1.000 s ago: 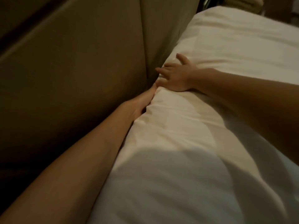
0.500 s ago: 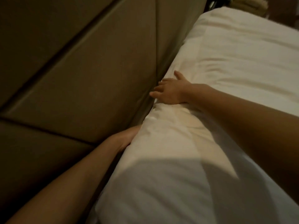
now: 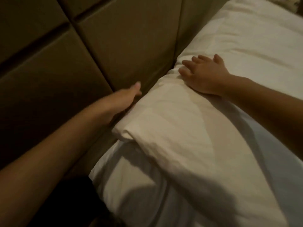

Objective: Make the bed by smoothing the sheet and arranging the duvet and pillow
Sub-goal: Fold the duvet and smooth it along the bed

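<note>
A: Where do we stand with the duvet (image 3: pixel 188 128)?

B: Its folded top edge runs along the padded headboard (image 3: pixel 114 51), long axis from about 7 o'clock up to 1 o'clock across our view. The roll lies pressed close to the panels, with only a dark gap between them.

A: And our hands?

B: Our right hand (image 3: pixel 205 74) lies flat on top of the roll, fingers spread wide, palm down, gripping nothing. Our left hand (image 3: pixel 126 99) is at the gap, on the headboard side of the roll. It looks flat and extended, fingers together, pointing towards 1 o'clock. It's blurred, so we can't tell whether it touches the fabric or holds anything.

A: So which way does the edge lie from each?

B: From our left fingers, the duvet edge sits just beside them at 3 o'clock. From our right, the fold is directly underneath, and its loose corner (image 3: pixel 124 131) lies back towards 7 o'clock, nearer our left arm.

A: Then the left is better placed for the tuck?

B: We'd judge so. The left can run along the gap following the long axis, while the right pins the top. A white pillow (image 3: pixel 164 185) or sheet shows below the corner, at 6 o'clock; we can't tell which.
</note>
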{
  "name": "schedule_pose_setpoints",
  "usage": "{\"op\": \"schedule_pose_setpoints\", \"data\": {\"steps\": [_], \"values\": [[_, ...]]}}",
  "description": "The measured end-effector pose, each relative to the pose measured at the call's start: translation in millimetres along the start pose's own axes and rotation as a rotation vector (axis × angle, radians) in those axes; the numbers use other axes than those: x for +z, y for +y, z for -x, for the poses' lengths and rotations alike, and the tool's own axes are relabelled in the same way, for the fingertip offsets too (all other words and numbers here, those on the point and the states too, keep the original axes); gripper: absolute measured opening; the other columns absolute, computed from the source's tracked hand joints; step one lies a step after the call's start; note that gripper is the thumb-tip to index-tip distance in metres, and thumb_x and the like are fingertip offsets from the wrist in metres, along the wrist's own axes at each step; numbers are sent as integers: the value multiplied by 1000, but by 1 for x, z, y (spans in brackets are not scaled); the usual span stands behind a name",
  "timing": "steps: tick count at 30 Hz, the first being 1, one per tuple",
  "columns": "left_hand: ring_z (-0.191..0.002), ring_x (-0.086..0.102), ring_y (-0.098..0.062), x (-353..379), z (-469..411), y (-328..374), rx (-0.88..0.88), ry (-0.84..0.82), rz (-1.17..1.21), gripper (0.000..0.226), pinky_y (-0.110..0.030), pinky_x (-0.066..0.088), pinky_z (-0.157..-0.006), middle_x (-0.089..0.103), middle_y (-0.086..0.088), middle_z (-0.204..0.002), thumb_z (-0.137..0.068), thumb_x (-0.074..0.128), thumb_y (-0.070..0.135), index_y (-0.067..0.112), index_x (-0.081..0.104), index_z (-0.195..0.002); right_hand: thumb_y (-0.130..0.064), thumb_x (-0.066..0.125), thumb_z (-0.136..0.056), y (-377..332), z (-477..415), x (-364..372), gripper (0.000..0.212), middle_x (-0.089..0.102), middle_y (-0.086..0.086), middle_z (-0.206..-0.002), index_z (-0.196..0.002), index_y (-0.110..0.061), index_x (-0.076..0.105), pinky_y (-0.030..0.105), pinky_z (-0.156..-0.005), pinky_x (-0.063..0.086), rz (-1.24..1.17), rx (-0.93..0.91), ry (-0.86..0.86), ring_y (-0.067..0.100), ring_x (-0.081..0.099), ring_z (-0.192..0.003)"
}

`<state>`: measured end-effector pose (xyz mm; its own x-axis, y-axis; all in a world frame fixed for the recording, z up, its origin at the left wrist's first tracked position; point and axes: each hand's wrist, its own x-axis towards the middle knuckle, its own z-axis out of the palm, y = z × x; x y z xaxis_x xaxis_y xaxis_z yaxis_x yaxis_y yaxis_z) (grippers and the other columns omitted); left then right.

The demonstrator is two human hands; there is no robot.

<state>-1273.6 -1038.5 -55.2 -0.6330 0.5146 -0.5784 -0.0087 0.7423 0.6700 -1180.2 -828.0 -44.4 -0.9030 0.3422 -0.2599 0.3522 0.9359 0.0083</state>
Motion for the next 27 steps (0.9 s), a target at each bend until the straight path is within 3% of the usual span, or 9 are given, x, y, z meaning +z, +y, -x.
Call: {"op": "schedule_pose_setpoints", "data": {"steps": [3, 5, 8, 11, 18, 21, 23, 25, 27], "values": [[-130, 44, -16, 31, 16, 76, 257, 94, -193, 55, -27, 29, -106, 45, -1, -147, -103, 22, 51, 21, 47, -142, -47, 14, -102, 21, 22, -2, 56, 18, 8, -159, -152, -23, 21, 55, -117, -1, -80, 116, 70, 25, 10, -148], [-135, 36, -19, 81, 16, 96, 413, 93, -470, 59, -37, 22, -113, 30, -3, -156, -101, 16, 54, 26, 30, -150, -49, 16, -101, 39, 36, 3, 58, 12, 9, -161, -153, -24, 16, 56, -117, -2, -46, 158, 121, 25, 6, -149], [-149, -7, -33, 142, 0, 77, 319, 123, -828, 65, -69, -3, -110, -11, -7, -162, -93, 4, 67, 41, -6, -152, -51, 13, -100, 68, 57, 21, 60, 8, 10, -161, -153, -25, 12, 60, -115, -3, 22, 245, 184, 26, 3, -149], [-147, -18, -28, 154, -19, 44, 346, 256, -851, 62, -72, -7, -108, -23, -4, -160, -96, 5, 64, 42, -17, -149, -52, 10, -99, 91, 67, 46, 61, 5, 9, -162, -154, -24, 11, 60, -114, -4, -2, 311, 247, 24, 2, -149], [-148, -14, -23, 141, -61, 29, 166, 148, -926, 57, -70, -4, -109, -19, 0, -161, -98, 8, 60, 46, -15, -148, -54, 8, -99, 88, 22, 100, 64, -9, 6, -162, -154, -24, -2, 55, -115, -14, -28, 264, 198, 20, -11, -148], [-149, 3, -29, 131, -58, 75, 105, 151, -1013, 52, -70, -2, -110, 9, -6, -162, -102, 22, 47, 36, 14, -152, -48, 8, -101, 100, 23, 92, 60, -7, 5, -162, -155, -21, 0, 51, -115, -13, -118, 229, 220, 19, -9, -149], [-148, 8, -28, 136, -58, 114, 293, 338, -991, 46, -67, -2, -112, 25, -8, -156, -102, 26, 41, 26, 33, -145, -39, 8, -103, 117, 28, 83, 56, 1, 5, -162, -155, -20, 7, 52, -117, -9, -90, 294, 367, 19, -3, -149], [-149, -1, -25, 156, -69, 154, 550, 483, -927, 50, -64, -5, -114, 10, -5, -162, -103, 20, 43, 29, 21, -151, -37, 7, -103, 142, 30, 72, 54, 4, 5, -162, -155, -21, 8, 54, -117, -7, -31, 466, 487, 20, -2, -149], [-149, -11, -24, 182, -93, 182, 702, 445, -950, 53, -65, -8, -113, -7, 0, -163, -103, 13, 48, 35, 3, -154, -41, 5, -103, 169, 28, 66, 55, 0, 5, -162, -155, -23, 3, 56, -117, -8, -10, 593, 468, 22, -5, -149]]}}
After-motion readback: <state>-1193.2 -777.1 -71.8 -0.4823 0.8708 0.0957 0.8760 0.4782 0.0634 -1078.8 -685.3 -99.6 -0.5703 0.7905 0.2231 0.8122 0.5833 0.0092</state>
